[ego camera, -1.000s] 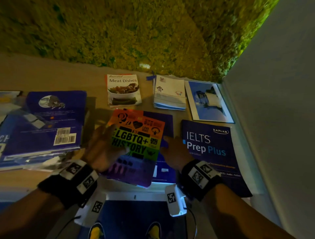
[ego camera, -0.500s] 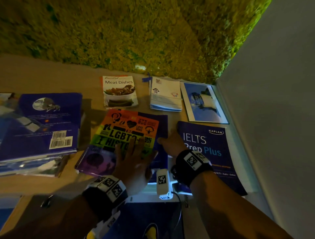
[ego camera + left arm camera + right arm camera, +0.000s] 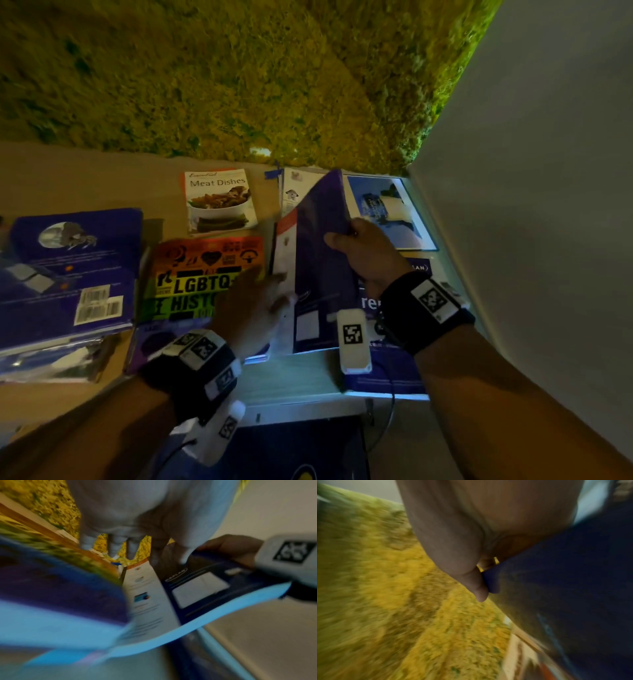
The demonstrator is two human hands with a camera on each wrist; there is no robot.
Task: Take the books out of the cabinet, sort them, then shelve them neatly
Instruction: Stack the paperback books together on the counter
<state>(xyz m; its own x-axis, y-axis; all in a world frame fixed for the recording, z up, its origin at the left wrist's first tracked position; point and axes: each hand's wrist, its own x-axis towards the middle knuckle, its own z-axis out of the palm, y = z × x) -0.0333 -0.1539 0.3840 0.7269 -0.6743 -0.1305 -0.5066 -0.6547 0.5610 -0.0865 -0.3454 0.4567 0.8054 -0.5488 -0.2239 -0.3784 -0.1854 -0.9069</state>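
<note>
My right hand (image 3: 363, 250) grips the raised far edge of a dark blue book (image 3: 318, 260) and tilts it up off the wooden top. In the right wrist view the thumb (image 3: 479, 591) presses on its blue cover (image 3: 565, 574). My left hand (image 3: 257, 301) lies flat with straight fingers, partly on the rainbow LGBTQ+ History book (image 3: 198, 274) and touching the blue book's white left strip. The left wrist view shows those fingers (image 3: 120, 545) above both books. A Kaplan IELTS book (image 3: 387, 377) lies flat under my right wrist.
A Meat Dishes booklet (image 3: 219, 202), a white booklet (image 3: 291, 192) and a blue picture book (image 3: 387, 212) lie along the moss wall (image 3: 239, 85). A stack of blue books (image 3: 68, 274) sits at the left. A white wall (image 3: 531, 205) closes the right side.
My right hand has taken hold of the dark blue book that lay under the LGBTQ+ book and tilted it up. My left hand has slid right, towards that book's left edge.
</note>
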